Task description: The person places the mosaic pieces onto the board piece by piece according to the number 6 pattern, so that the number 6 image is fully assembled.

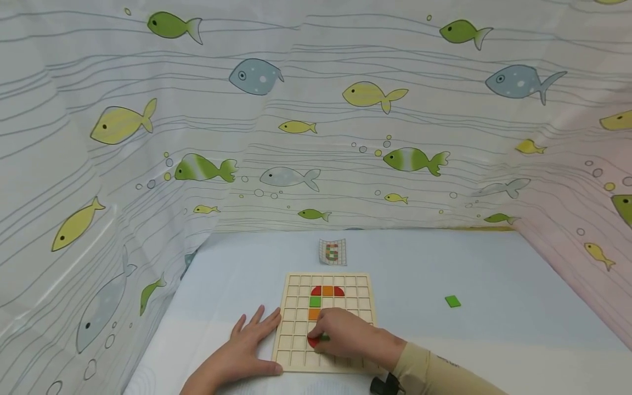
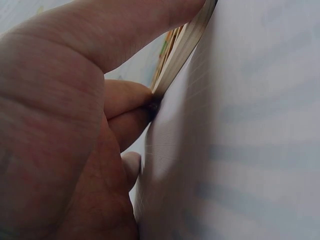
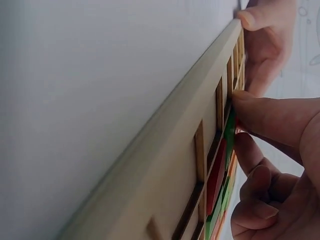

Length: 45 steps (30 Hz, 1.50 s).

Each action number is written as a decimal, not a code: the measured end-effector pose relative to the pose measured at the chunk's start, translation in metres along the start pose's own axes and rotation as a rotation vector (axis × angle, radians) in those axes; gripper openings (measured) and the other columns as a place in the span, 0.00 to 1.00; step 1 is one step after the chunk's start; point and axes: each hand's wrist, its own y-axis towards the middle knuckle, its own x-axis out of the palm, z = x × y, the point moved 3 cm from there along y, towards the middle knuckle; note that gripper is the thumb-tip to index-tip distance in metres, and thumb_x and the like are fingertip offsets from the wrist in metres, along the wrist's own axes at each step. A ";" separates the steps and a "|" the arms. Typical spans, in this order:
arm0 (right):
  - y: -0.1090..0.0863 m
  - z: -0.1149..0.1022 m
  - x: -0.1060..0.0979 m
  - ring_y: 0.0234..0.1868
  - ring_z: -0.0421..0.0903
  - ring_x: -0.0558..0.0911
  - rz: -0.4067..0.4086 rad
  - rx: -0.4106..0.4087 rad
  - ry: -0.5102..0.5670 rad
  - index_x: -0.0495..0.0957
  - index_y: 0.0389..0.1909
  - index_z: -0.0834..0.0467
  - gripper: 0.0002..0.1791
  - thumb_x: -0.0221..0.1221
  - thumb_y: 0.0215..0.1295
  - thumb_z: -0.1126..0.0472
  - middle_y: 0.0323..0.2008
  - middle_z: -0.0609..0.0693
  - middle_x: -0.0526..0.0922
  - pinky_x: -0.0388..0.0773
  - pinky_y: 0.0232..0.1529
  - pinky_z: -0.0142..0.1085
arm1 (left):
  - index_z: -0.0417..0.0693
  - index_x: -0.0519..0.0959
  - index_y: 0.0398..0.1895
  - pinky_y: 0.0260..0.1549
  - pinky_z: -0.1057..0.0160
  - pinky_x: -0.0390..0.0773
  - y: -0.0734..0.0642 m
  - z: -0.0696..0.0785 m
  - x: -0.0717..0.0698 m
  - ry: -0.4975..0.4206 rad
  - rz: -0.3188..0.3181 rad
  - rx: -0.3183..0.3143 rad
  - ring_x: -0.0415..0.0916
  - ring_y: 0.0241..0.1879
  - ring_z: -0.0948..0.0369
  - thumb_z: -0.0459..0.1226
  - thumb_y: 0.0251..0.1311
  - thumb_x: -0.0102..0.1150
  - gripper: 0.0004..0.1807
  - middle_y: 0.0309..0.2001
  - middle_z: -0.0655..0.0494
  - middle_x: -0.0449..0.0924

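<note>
A wooden grid board [image 1: 291, 357] lies flat on the table. Along its left edge rests my left hand [image 1: 245, 349], fingers spread, with fingertips and thumb touching the rim. My right hand [image 1: 343, 333] reaches over the board's lower middle and pinches a red tile with a rounded side [image 1: 312, 342] between thumb and fingers at a grid cell. Up the board sit an orange tile [image 1: 314, 314], a green tile [image 1: 315, 302] and a top row of red, orange and red. In the right wrist view, a green tile [image 3: 229, 136] and a red tile [image 3: 216, 175] show near the fingertips; the right palm hides other cells.
Behind the board lies a small pattern card [image 1: 332, 252] with a coloured grid figure. One loose green tile [image 1: 452, 301] is on the table to the right. A fish-print curtain [image 1: 326, 148] encloses the back and sides.
</note>
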 end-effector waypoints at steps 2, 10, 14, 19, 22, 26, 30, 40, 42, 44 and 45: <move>0.001 -0.001 0.000 0.33 0.30 0.71 -0.002 -0.002 -0.002 0.88 0.48 0.47 0.15 0.70 0.59 0.53 0.33 0.31 0.79 0.73 0.36 0.24 | 0.45 0.62 0.75 0.66 0.34 0.28 0.000 0.000 0.000 -0.001 0.003 -0.001 0.34 0.76 0.43 0.66 0.41 0.69 0.60 0.77 0.57 0.53; -0.002 0.000 -0.004 0.33 0.30 0.72 -0.013 0.021 0.021 0.88 0.46 0.47 0.14 0.70 0.59 0.53 0.33 0.31 0.79 0.74 0.37 0.25 | 0.46 0.62 0.75 0.66 0.35 0.28 0.001 -0.001 0.001 0.004 0.003 -0.002 0.34 0.77 0.44 0.67 0.41 0.69 0.60 0.77 0.58 0.52; -0.007 0.004 -0.008 0.36 0.31 0.74 0.004 0.026 0.035 0.88 0.47 0.46 0.16 0.71 0.57 0.51 0.37 0.33 0.80 0.75 0.40 0.27 | 0.46 0.62 0.75 0.66 0.35 0.28 0.000 -0.001 0.001 0.006 0.005 0.001 0.34 0.77 0.44 0.67 0.41 0.69 0.60 0.77 0.58 0.53; -0.019 0.014 -0.016 0.44 0.32 0.78 0.043 0.021 0.059 0.86 0.51 0.48 0.19 0.71 0.57 0.51 0.44 0.34 0.82 0.77 0.46 0.29 | 0.45 0.62 0.74 0.66 0.35 0.29 0.000 0.001 0.001 0.011 0.012 0.009 0.35 0.76 0.44 0.66 0.40 0.70 0.60 0.77 0.58 0.53; -0.028 0.023 -0.022 0.46 0.34 0.78 0.070 0.038 0.104 0.85 0.53 0.48 0.21 0.70 0.57 0.52 0.46 0.35 0.81 0.77 0.47 0.30 | 0.44 0.63 0.74 0.66 0.35 0.29 0.000 0.002 0.001 0.006 0.014 0.003 0.35 0.76 0.44 0.66 0.40 0.71 0.60 0.76 0.57 0.54; -0.042 0.037 -0.030 0.45 0.37 0.78 0.106 0.084 0.197 0.85 0.53 0.49 0.20 0.70 0.58 0.53 0.46 0.36 0.81 0.78 0.44 0.31 | 0.44 0.63 0.74 0.66 0.35 0.28 -0.001 0.003 0.000 -0.005 0.014 -0.003 0.35 0.76 0.44 0.65 0.40 0.71 0.59 0.76 0.57 0.54; -0.058 0.052 -0.035 0.41 0.40 0.78 0.145 0.137 0.238 0.85 0.53 0.50 0.19 0.68 0.61 0.54 0.46 0.39 0.81 0.78 0.38 0.32 | 0.45 0.62 0.74 0.67 0.35 0.28 -0.001 0.003 0.000 0.001 0.012 -0.003 0.35 0.76 0.44 0.65 0.40 0.70 0.60 0.76 0.57 0.54; -0.096 0.091 -0.038 0.36 0.37 0.75 0.275 0.255 0.189 0.83 0.54 0.51 0.22 0.69 0.59 0.50 0.47 0.39 0.81 0.75 0.32 0.32 | 0.44 0.62 0.75 0.66 0.35 0.27 0.000 0.001 0.001 0.001 0.005 -0.001 0.35 0.76 0.44 0.65 0.40 0.70 0.60 0.76 0.57 0.53; -0.102 0.097 -0.037 0.36 0.37 0.75 0.298 0.277 0.175 0.83 0.54 0.50 0.22 0.70 0.59 0.50 0.48 0.37 0.81 0.75 0.32 0.32 | 0.44 0.62 0.75 0.66 0.35 0.28 0.000 0.001 0.001 0.002 0.008 0.002 0.35 0.76 0.44 0.66 0.40 0.70 0.60 0.76 0.56 0.53; -0.108 0.103 -0.037 0.36 0.37 0.75 0.322 0.297 0.166 0.83 0.54 0.50 0.22 0.70 0.58 0.50 0.49 0.36 0.81 0.75 0.33 0.32 | 0.44 0.62 0.74 0.66 0.35 0.28 0.000 0.001 0.001 0.002 0.010 0.005 0.35 0.76 0.43 0.66 0.40 0.70 0.60 0.76 0.56 0.54; -0.112 0.105 -0.037 0.36 0.38 0.76 0.336 0.300 0.161 0.83 0.54 0.50 0.22 0.70 0.58 0.50 0.49 0.37 0.81 0.75 0.34 0.32 | 0.44 0.62 0.74 0.66 0.35 0.28 0.000 0.001 0.002 0.005 0.012 0.006 0.35 0.76 0.43 0.66 0.40 0.70 0.60 0.76 0.56 0.54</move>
